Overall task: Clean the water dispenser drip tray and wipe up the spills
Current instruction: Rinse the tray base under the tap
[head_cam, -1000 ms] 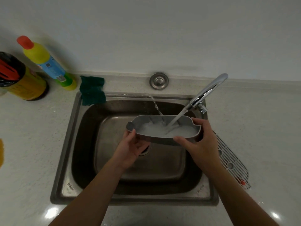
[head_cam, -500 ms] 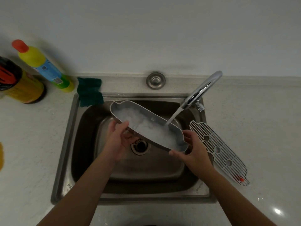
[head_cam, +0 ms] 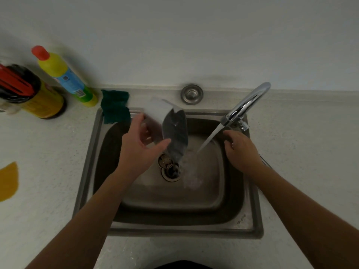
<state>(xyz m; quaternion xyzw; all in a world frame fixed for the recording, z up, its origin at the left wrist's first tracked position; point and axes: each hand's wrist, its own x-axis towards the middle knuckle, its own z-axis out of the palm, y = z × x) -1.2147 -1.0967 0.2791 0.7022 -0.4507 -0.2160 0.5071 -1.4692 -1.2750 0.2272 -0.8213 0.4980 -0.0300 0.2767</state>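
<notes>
My left hand (head_cam: 140,146) grips the grey drip tray (head_cam: 175,133), tipped steeply on end over the steel sink (head_cam: 87,162). Soapy water pours off the tray's low end, just right of the drain (head_cam: 171,169). The tray's upper end is blurred white. Empty, my right hand (head_cam: 240,150) hovers over the right side of the basin with its fingers loosely spread, under the chrome faucet (head_cam: 246,103). A stream of water (head_cam: 210,137) runs from the faucet into the basin between my hands.
A dark green cloth (head_cam: 114,105) lies at the sink's back left corner. A yellow bottle with a red cap (head_cam: 64,76) and a dark jar (head_cam: 29,92) stand on the left counter. A yellow patch (head_cam: 8,181) marks the counter's left edge.
My right hand has let go of the tray and moved right. My left hand has tipped the tray from near level to steeply on end, and the water is pouring out.
</notes>
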